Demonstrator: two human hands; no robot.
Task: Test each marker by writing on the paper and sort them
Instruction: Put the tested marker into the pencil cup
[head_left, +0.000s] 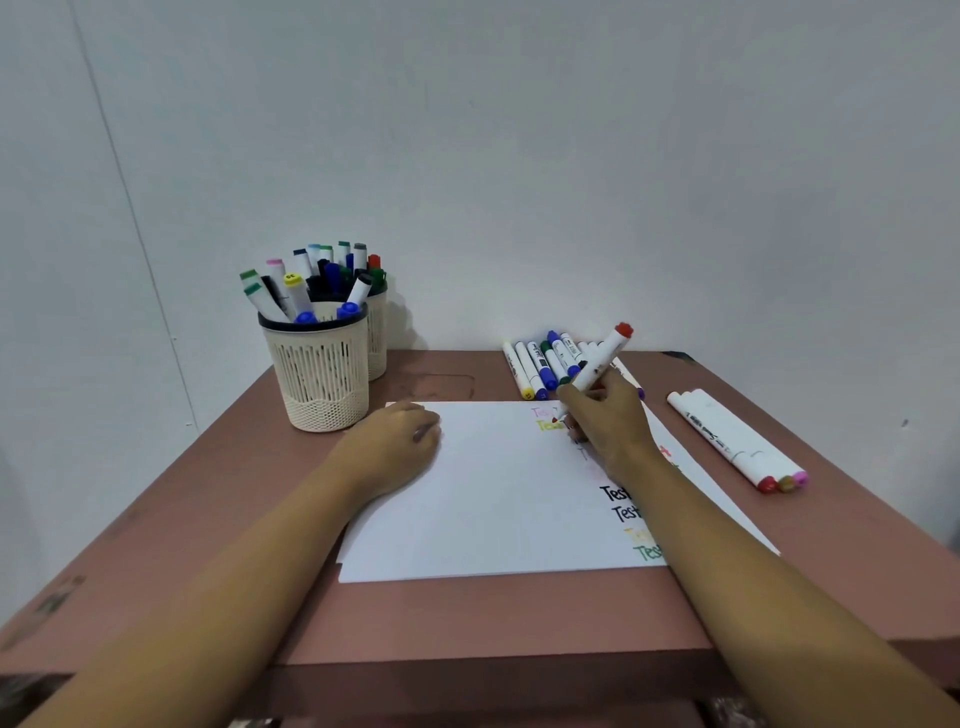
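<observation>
My right hand (608, 421) grips a white marker with a red end cap (602, 361), its tip down on the upper right part of the white paper (467, 499). Coloured and black "Test" words run down the paper's right side, partly hidden by my right forearm. My left hand (400, 441) rests on the paper's upper left corner with its fingers curled under; something small and dark shows between them. A row of sorted markers (545, 366) lies behind the paper. Three white markers (737, 441) lie to the right of it.
Two cream mesh cups stand at the back left: the front one (319, 374) is full of markers, and the rear one (378, 332) holds more. The brown table (467, 613) meets a white wall at the back. Its front edge is close to me.
</observation>
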